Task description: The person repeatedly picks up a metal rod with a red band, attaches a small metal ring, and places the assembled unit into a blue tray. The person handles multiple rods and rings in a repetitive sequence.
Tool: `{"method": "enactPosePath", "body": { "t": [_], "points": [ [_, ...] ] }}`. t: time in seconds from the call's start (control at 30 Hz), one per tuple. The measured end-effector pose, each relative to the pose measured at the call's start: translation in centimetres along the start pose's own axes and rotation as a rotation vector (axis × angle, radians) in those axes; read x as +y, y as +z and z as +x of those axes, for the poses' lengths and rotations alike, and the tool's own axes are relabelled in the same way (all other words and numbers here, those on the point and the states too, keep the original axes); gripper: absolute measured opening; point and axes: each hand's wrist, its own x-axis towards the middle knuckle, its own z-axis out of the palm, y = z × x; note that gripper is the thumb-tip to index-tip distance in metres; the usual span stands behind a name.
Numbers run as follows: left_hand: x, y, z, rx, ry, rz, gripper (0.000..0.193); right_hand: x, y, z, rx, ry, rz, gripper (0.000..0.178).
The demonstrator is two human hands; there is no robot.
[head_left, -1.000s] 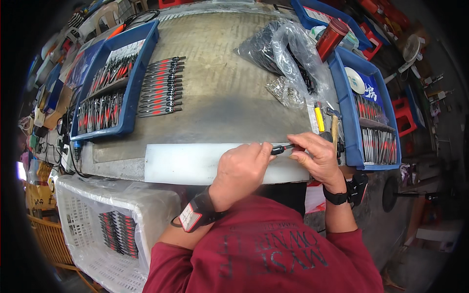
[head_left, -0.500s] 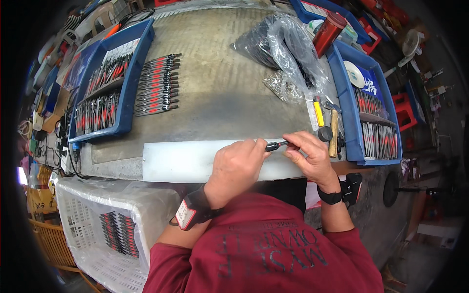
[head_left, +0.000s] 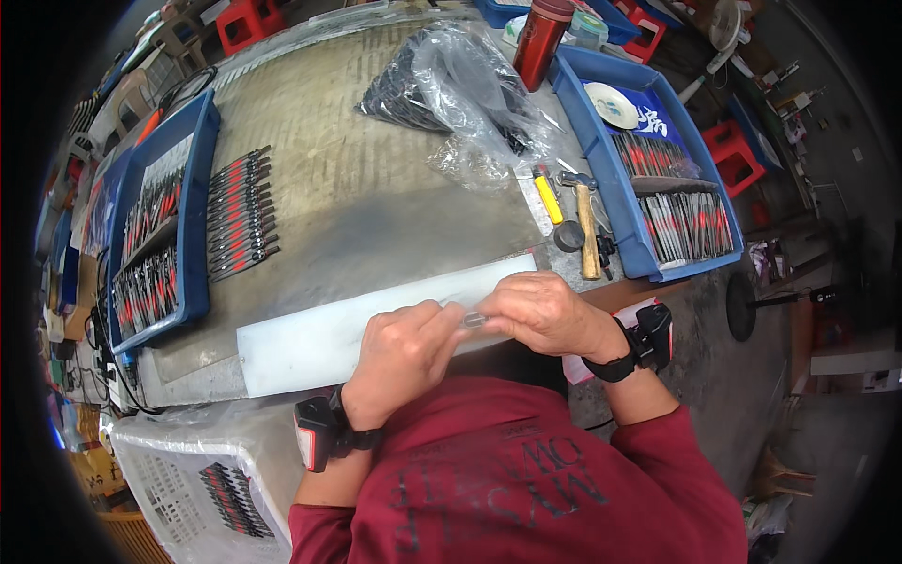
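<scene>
My left hand (head_left: 406,350) is closed over the near side of the white board, its fingers pinched round one end of a slim pen-like tool (head_left: 474,320). My right hand (head_left: 537,312) meets it there, thumb and fingers closed on the other end. Only a short greyish, shiny piece of the tool shows between my fingertips; the rest is hidden. Under both hands lies the long white board (head_left: 301,348) along the table edge. A row of similar black, red and silver pen-like tools (head_left: 242,214) is spread on the table to the far left.
Blue trays with more such tools stand at left (head_left: 199,273) and right (head_left: 601,155). Beside the right one lie a hammer (head_left: 588,235), a yellow-handled tool (head_left: 548,197) and plastic bags (head_left: 470,85); a red flask (head_left: 542,47) stands behind. A lined white crate (head_left: 155,470) sits lower left.
My view has turned, so the table sits tilted. My hands have come closer together; the right fingers, earlier spread at the tool's thin end, now close on it, and less of the tool shows.
</scene>
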Motion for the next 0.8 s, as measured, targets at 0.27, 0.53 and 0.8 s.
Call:
{"method": "enactPosePath", "body": {
  "t": [0.27,0.53,0.8],
  "points": [
    [1.1,0.1,0.2,0.054,-0.049,-0.021,0.015,-0.6,-0.9,-0.3,0.01,0.027,-0.014,0.014],
    [1.6,0.3,0.4,0.091,-0.073,0.051,0.015,-0.9,-0.7,-0.5,0.073,0.044,-0.098,0.015],
    [2.0,0.7,0.0,0.097,-0.013,-0.002,0.017,-0.4,-1.4,-0.4,0.006,-0.026,-0.034,0.015]
  ]
}}
